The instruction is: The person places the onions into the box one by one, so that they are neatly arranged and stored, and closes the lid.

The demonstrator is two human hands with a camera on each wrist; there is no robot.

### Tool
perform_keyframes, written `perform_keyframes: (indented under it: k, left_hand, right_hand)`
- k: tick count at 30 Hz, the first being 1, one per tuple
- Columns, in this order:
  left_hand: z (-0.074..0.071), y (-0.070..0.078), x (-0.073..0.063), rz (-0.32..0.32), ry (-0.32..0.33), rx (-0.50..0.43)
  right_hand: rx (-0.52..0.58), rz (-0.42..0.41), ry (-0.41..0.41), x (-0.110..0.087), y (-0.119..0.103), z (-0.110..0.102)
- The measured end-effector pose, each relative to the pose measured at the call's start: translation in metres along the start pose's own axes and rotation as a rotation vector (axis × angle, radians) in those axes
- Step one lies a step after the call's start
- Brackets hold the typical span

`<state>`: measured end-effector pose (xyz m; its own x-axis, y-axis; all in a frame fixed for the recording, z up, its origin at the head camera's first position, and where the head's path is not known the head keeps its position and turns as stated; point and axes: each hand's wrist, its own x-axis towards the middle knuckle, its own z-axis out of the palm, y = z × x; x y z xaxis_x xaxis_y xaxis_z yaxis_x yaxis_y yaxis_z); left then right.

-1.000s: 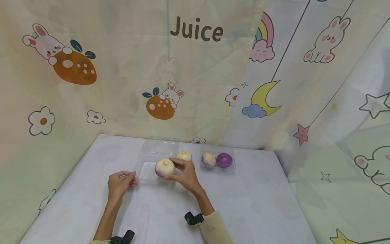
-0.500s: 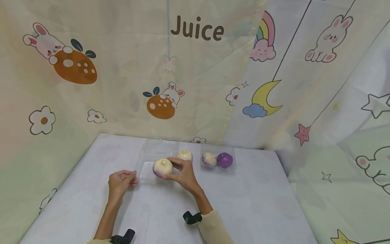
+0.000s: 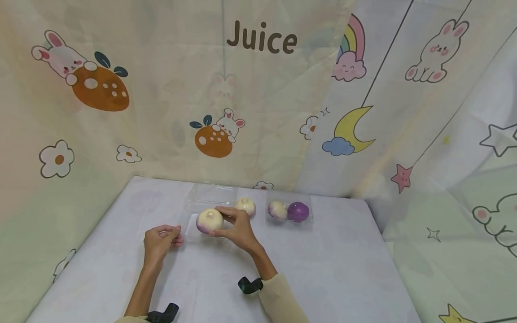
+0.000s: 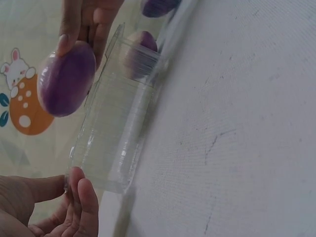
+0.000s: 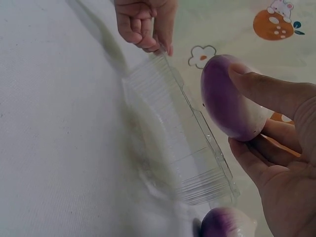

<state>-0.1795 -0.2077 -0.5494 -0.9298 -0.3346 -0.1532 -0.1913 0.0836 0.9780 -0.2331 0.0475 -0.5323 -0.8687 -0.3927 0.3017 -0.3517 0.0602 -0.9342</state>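
Observation:
My right hand [image 3: 239,229] grips a white-and-purple turnip [image 3: 209,220] between thumb and fingers, pale nub up. It is held above an open clear plastic clamshell box [image 3: 193,234], whose lid [image 3: 213,194] stands back. In the left wrist view, the purple underside of this turnip [image 4: 66,81] hangs over the box [image 4: 111,133]. My left hand [image 3: 159,242] pinches the box's near-left rim between thumb and fingers, as the right wrist view of that hand [image 5: 148,24] also shows. Just right of the box, a second pale turnip [image 3: 245,207] sits on the table.
Farther right stands another clear box [image 3: 309,223] with a white-and-purple turnip [image 3: 277,210] and a deep purple, round one [image 3: 298,211] inside. A white cloth covers the table [image 3: 331,269]. A printed curtain [image 3: 161,112] hangs behind its back edge.
My right hand has carried the turnip a little to the left over the open box. The left hand keeps its place at the box's rim.

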Motion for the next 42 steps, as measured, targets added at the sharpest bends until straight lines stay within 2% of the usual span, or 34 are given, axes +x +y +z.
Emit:
perform_keyframes:
  k: [10,24,31,42]
  left_hand:
    - [0.0,0.001,0.0,0.01,0.006,0.006]
    - [-0.001,-0.001,0.0,0.008,-0.007,-0.005]
    - [-0.001,-0.002,0.001,0.006,-0.004,-0.006]
    - [-0.003,0.0,0.002,-0.039,-0.036,-0.026]
  right_hand:
    - [0.002,0.031,0.003,0.003,0.004,0.005]
    - [0.047,0.033,0.004,0.003,0.006,0.012]
    - [0.022,0.038,-0.003,0.005,0.005,0.016]
    - [0.0,0.037,-0.029,0.012,0.006,0.022]
